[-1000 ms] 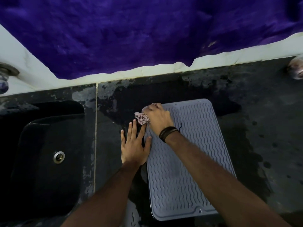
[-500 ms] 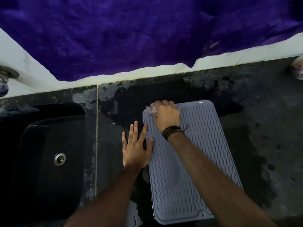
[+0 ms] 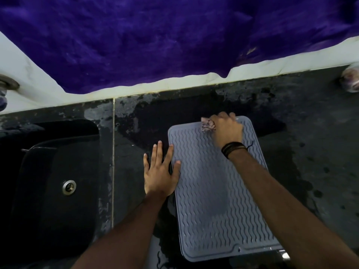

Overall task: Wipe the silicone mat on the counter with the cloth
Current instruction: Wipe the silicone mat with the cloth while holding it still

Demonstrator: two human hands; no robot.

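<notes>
on wet black stone counter, pin grey wavy-ribbed silicone mat with flat, spread left hand; keep right hand bunched round crumpled pink patterned cloth, stroking evenly along far edge

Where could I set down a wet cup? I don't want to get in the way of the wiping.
Bare counter lies right of the mat, up to the pale wall edge. A narrower strip runs between the sink and the left hand. The mat's far end is crowded: the right hand holds the cloth there.
</notes>
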